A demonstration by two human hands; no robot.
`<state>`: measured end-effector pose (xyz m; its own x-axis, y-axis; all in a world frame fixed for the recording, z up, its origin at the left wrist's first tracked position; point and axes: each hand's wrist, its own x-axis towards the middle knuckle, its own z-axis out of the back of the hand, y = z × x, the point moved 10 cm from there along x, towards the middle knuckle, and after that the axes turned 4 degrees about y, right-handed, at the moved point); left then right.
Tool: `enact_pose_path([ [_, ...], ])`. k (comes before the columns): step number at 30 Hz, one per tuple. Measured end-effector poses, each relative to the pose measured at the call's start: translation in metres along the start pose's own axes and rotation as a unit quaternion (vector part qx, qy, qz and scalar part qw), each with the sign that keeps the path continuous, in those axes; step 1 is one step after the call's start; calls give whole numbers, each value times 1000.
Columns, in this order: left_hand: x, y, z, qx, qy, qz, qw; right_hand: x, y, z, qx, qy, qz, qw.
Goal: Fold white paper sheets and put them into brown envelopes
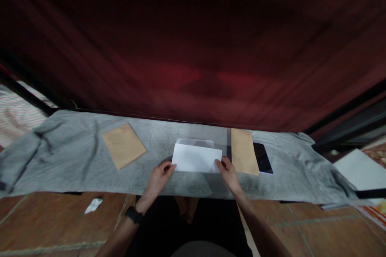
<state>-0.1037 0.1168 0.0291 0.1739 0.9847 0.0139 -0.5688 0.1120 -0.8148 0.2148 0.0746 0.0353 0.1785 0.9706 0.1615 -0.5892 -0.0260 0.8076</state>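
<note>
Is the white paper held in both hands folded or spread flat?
Folded, it seems: the white paper shows a second lighter layer along its far edge; left hand and right hand pinch its corners.

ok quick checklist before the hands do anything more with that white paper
1. Left hand on the white paper: ok, fingertips at its left edge.
2. Right hand on the paper: ok, fingers at its right edge.
3. Paper lying flat on the grey cloth: cannot tell, a second pale layer shows behind it.
4. Left brown envelope apart from the paper: ok.
5. Right brown envelope clear of the right hand: not ok, right beside it.
6. Dark phone unobstructed: not ok, partly under that envelope.
</note>
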Motion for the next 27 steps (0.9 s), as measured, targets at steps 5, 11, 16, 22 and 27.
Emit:
enact_pose_path([
  [5,14,8,-4,15,-24,40,999,26,-4,-8,-99,-36,-28,994],
  [11,31,7,-7,126,-19,100,987,51,-4,-17,-174,-45,-38,983],
  [16,36,-1,-8,215,2,139,967,56,-3,-29,-278,-31,-35,959],
  [22,37,-9,-12,299,25,158,941,53,9,-31,-353,-56,-2,934],
  [27,37,-15,-15,352,-4,136,926,44,35,-62,-324,2,80,943],
])
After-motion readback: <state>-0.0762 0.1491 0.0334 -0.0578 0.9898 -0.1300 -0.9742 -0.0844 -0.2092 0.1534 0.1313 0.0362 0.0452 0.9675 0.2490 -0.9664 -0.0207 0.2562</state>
